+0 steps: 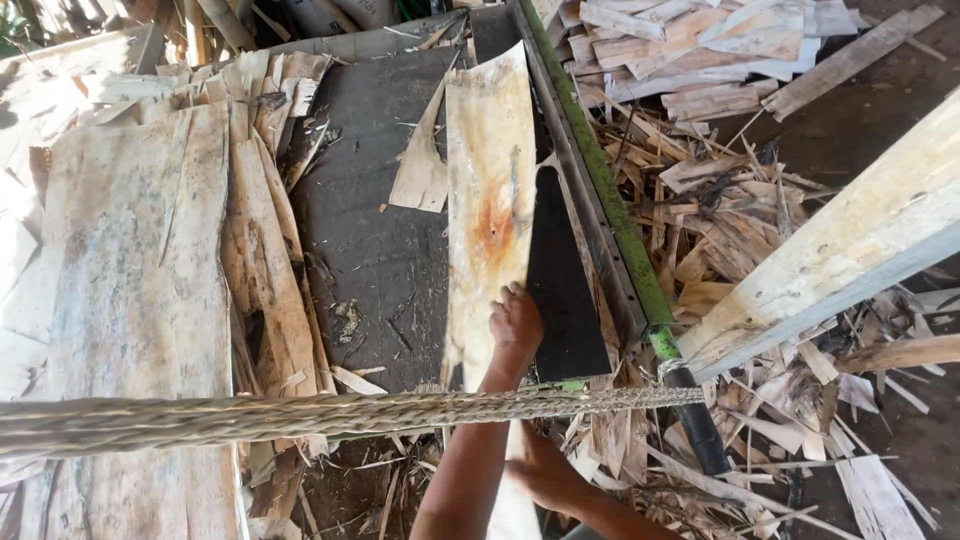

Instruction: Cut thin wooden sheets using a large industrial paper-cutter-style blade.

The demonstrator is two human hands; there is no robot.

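The dark tabletop (370,250) fills the middle of the view, and everything else is placed from it. To its left lies a broad stack of pale veneer sheets (130,290), which look already laid aside. Beyond its right edge, past the green rail (600,180), the ground is deep in wood offcuts (720,220), and a thick pale beam (850,240) slants over them. A braided rope (300,415) stretches across the tabletop's near edge.

Lying lengthwise on the right half of the tabletop is the long veneer strip (490,190), pale with an orange stain near its middle. Its far end reaches the tabletop's far edge; its near end runs off the near edge toward the person.

The left hand (515,325) rests flat on the strip's near part, its grip spread and pressing down, not pinching. The right hand (545,470) sits below the tabletop's near edge at the strip's lower end; whether its grip is closed cannot be told. Judging by this, the strip is on the tabletop but not yet let go.
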